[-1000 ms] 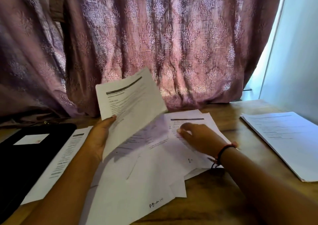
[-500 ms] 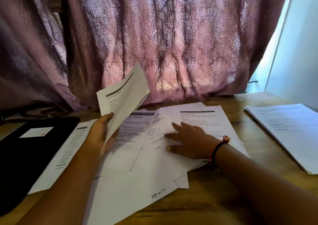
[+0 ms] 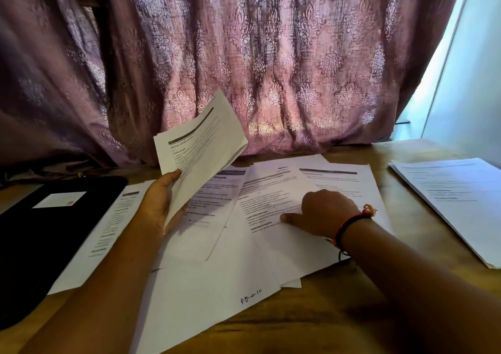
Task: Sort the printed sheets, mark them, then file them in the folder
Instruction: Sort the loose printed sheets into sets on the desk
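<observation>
Two hands: left hand (image 3: 160,204) grips raised white printed sheaf (image 3: 202,147); right hand (image 3: 325,212), nearer, rests on fanned white sheets (image 3: 273,248), fingers hidden.

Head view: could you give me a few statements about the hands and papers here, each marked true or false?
1. The left hand grips the raised sheets, off the table. True.
2. The right hand holds a pen. False: it rests on the spread sheets; no pen shows.
3. The folder lies left of the spread sheets. True.
4. The right stack lies on the folder. False: it lies on the table, far right, apart from the folder.
</observation>
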